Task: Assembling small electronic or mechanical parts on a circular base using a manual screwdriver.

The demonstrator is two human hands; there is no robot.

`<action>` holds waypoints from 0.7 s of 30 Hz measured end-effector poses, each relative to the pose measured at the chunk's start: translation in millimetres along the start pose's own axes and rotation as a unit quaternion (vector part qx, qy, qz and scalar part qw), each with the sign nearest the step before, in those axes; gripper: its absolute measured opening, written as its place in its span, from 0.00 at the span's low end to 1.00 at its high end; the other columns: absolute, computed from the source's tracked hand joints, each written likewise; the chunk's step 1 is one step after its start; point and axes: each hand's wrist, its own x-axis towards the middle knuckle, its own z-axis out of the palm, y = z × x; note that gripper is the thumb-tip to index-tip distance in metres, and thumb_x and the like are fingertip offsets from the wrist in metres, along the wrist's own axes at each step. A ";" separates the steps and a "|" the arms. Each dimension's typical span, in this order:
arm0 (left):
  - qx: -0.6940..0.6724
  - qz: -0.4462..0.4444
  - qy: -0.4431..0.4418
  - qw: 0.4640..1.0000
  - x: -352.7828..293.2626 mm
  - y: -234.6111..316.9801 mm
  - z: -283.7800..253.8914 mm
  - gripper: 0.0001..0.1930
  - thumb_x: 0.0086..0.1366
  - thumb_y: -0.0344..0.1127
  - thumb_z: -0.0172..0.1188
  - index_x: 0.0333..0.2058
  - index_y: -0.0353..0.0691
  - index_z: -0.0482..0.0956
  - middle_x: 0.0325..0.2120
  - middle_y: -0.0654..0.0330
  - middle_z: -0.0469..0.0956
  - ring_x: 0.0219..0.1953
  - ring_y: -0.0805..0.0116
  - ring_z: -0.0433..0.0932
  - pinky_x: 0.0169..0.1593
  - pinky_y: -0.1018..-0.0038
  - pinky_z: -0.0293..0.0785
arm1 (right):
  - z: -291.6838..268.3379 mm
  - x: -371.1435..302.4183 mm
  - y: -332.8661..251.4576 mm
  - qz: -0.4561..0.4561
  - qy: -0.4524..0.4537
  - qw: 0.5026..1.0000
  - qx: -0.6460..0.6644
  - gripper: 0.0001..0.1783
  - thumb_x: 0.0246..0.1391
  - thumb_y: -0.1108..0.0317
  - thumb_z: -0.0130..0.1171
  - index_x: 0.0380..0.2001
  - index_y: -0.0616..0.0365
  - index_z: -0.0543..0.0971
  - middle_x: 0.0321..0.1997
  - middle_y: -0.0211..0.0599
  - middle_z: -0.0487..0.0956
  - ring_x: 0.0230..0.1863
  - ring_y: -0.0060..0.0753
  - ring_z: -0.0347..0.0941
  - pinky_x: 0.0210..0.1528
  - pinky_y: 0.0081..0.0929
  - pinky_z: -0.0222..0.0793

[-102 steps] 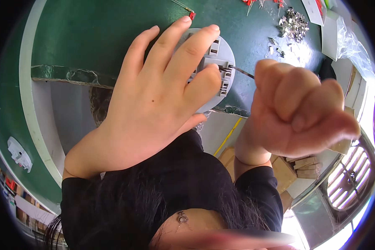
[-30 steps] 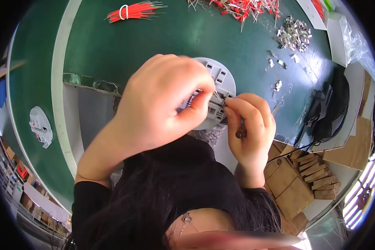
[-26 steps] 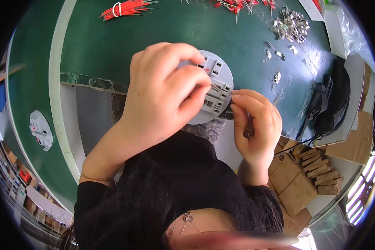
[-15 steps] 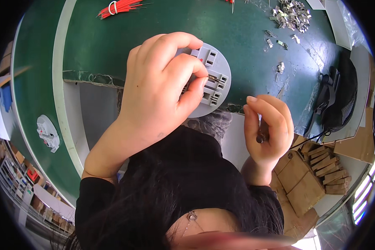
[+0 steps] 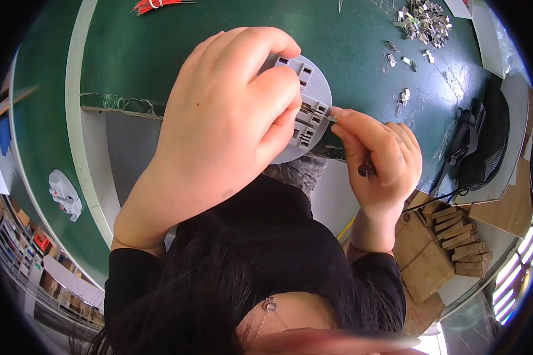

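Note:
A grey round plastic base (image 5: 321, 89) with raised slotted blocks lies at the table's near edge, partly hidden by my left hand (image 5: 237, 100). That hand is closed, with one finger bent over the base's far side and the thumb and another finger pressed together beside a slot. Thin brownish metal shows in the slot by those fingertips. My right hand (image 5: 385, 154) is at the base's right rim, pinching a tiny shiny piece (image 5: 332, 118) too small to name. Its curled fingers also hold a dark, round-ended rod-like tool (image 5: 366, 170), mostly hidden in the palm.
Small metal clips (image 5: 426, 23) are heaped at the far right, with several strays nearer. Red wires (image 5: 154, 6) lie bundled at the far left. A black mesh pouch (image 5: 485, 136) rests at the right edge. Another grey plastic part (image 5: 65, 194) sits on the left-hand surface.
My right hand has moved up and left to the base's rim, and a tiny shiny piece now shows at its fingertips. My left hand stays over the base.

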 end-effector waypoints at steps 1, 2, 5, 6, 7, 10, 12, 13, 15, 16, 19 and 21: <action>-0.004 -0.004 0.001 1.000 -0.5 -1.6 -0.2 0.10 0.47 0.20 0.66 0.26 0.38 0.75 0.46 0.55 0.77 0.44 0.54 0.77 0.46 0.65 0.74 | 3.4 0.8 5.4 -0.027 0.007 1.000 -0.004 0.16 0.43 0.73 0.72 0.38 0.49 0.82 0.36 0.25 0.84 0.25 0.25 0.74 0.27 0.24 0.61; -0.009 -0.005 0.004 1.000 -0.6 -2.5 -0.3 0.10 0.47 0.20 0.66 0.26 0.38 0.74 0.47 0.55 0.77 0.43 0.54 0.77 0.46 0.65 0.74 | 6.0 2.0 9.0 -0.054 0.014 0.998 -0.008 0.17 0.42 0.70 0.72 0.40 0.47 0.82 0.37 0.23 0.84 0.24 0.25 0.73 0.26 0.26 0.60; -0.025 -0.011 0.010 1.000 -0.6 -5.9 -2.0 0.10 0.46 0.20 0.66 0.25 0.38 0.74 0.47 0.55 0.77 0.43 0.54 0.77 0.45 0.65 0.74 | 11.1 6.5 13.8 -0.074 0.013 0.997 -0.021 0.16 0.43 0.68 0.71 0.39 0.46 0.82 0.38 0.21 0.83 0.24 0.24 0.72 0.26 0.25 0.59; -0.023 -0.009 0.005 1.000 -0.4 -8.1 -3.5 0.10 0.46 0.20 0.66 0.25 0.39 0.74 0.47 0.56 0.78 0.43 0.54 0.77 0.46 0.65 0.74 | 12.8 7.8 13.3 -0.082 0.017 0.996 -0.028 0.16 0.44 0.67 0.71 0.39 0.45 0.82 0.38 0.21 0.83 0.24 0.24 0.72 0.27 0.25 0.59; -0.021 -0.007 0.000 1.000 -0.2 -10.1 -5.0 0.10 0.46 0.20 0.66 0.25 0.39 0.74 0.47 0.56 0.78 0.43 0.54 0.78 0.47 0.64 0.74 | 12.7 10.0 10.8 -0.081 0.013 0.996 -0.029 0.16 0.44 0.67 0.71 0.39 0.45 0.82 0.38 0.21 0.83 0.24 0.24 0.72 0.27 0.25 0.59; -0.024 -0.012 -0.008 1.000 -0.8 -13.6 -7.4 0.11 0.45 0.20 0.66 0.25 0.39 0.74 0.46 0.56 0.78 0.43 0.54 0.78 0.49 0.62 0.74 | 7.1 18.4 -0.5 -0.069 -0.021 0.996 -0.061 0.14 0.43 0.71 0.74 0.35 0.51 0.82 0.35 0.27 0.84 0.27 0.26 0.76 0.27 0.25 0.62; -0.027 -0.020 -0.013 0.999 -0.3 -14.8 -7.8 0.11 0.45 0.20 0.66 0.25 0.39 0.74 0.46 0.56 0.78 0.43 0.54 0.78 0.51 0.59 0.73 | 4.9 20.2 -1.8 -0.069 -0.029 0.995 -0.070 0.14 0.43 0.71 0.74 0.35 0.50 0.82 0.35 0.27 0.84 0.27 0.26 0.76 0.28 0.25 0.62; -0.031 -0.021 -0.013 0.999 0.1 -16.3 -7.7 0.11 0.45 0.20 0.66 0.25 0.39 0.74 0.46 0.56 0.78 0.43 0.54 0.78 0.51 0.59 0.73 | 3.8 21.1 -1.9 -0.070 -0.033 0.994 -0.077 0.15 0.43 0.70 0.74 0.36 0.50 0.82 0.35 0.27 0.84 0.27 0.26 0.75 0.28 0.26 0.61; -0.034 -0.016 -0.008 0.999 0.7 -19.3 -7.5 0.11 0.45 0.21 0.66 0.25 0.40 0.74 0.46 0.57 0.78 0.43 0.54 0.78 0.53 0.55 0.73 | 3.8 23.1 -1.9 -0.070 -0.041 0.993 -0.086 0.15 0.43 0.70 0.74 0.36 0.50 0.82 0.35 0.27 0.84 0.27 0.27 0.75 0.28 0.26 0.61; -0.035 -0.013 -0.006 0.999 0.8 -20.5 -7.2 0.11 0.44 0.21 0.66 0.25 0.40 0.74 0.46 0.58 0.79 0.43 0.54 0.78 0.55 0.53 0.72 | 4.5 23.3 -1.6 -0.073 -0.040 0.993 -0.086 0.15 0.43 0.70 0.74 0.36 0.50 0.82 0.35 0.28 0.84 0.26 0.27 0.75 0.28 0.26 0.61; -0.031 -0.009 -0.009 0.999 1.1 -22.4 -8.4 0.11 0.44 0.21 0.66 0.25 0.41 0.74 0.46 0.58 0.79 0.43 0.55 0.78 0.56 0.51 0.72 | 5.4 24.5 -2.2 -0.081 -0.042 0.992 -0.088 0.15 0.43 0.70 0.74 0.36 0.50 0.82 0.35 0.28 0.84 0.26 0.27 0.74 0.27 0.26 0.60; -0.027 -0.009 -0.009 1.000 0.0 -23.5 -8.6 0.11 0.44 0.21 0.66 0.25 0.41 0.74 0.46 0.59 0.79 0.43 0.55 0.79 0.56 0.51 0.72 | 5.1 26.0 -4.4 -0.087 -0.044 0.991 -0.091 0.15 0.43 0.70 0.73 0.36 0.51 0.82 0.35 0.29 0.84 0.25 0.28 0.74 0.27 0.26 0.60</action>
